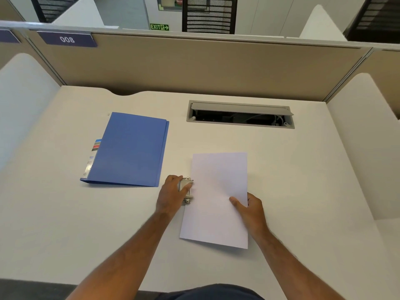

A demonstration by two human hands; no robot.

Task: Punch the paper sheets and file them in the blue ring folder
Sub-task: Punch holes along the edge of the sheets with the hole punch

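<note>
White paper sheets (216,191) lie in the middle of the desk, their left edge slid into a small metal hole punch (187,192). My left hand (172,194) rests on top of the punch, fingers curled over it. My right hand (249,207) grips the right edge of the paper, thumb on top. The blue ring folder (129,150) lies closed to the left of the paper, with coloured tabs showing at its left edge.
An open cable tray (240,114) is recessed into the white desk (65,213) behind the paper. Beige partition walls (194,66) close off the back, and white dividers stand at both sides.
</note>
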